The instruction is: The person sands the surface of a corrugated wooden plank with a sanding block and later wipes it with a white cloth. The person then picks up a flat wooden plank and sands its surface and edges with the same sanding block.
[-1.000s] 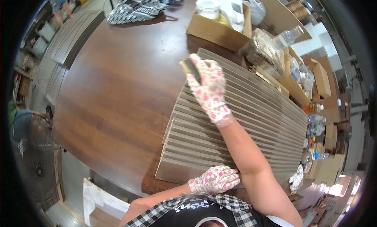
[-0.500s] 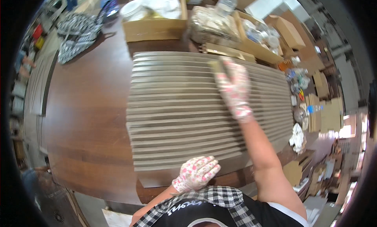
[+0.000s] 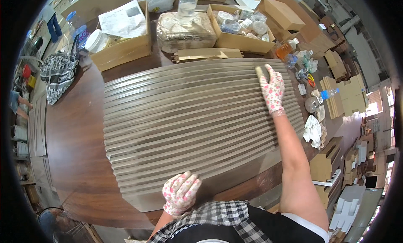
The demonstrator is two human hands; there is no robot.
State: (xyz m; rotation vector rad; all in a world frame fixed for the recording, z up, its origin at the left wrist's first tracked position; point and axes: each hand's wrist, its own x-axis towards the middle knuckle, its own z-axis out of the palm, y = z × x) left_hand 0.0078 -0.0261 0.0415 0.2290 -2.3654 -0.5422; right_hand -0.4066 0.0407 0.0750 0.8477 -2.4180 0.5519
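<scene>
Holding a yellowish pad [image 3: 259, 71], the right hand [image 3: 273, 89] is at the far right of the grey-brown strips [image 3: 193, 118]; the left hand [image 3: 181, 193], loosely bent, overlies their near edge.

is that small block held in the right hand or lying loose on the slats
Held: the block sits between the thumb and fingers of the gloved right hand.

Pale capital letters mark the patterned bag [image 3: 58, 75] at ten o'clock; the paper's [image 3: 126, 20] print at eleven is too small to read.
</scene>
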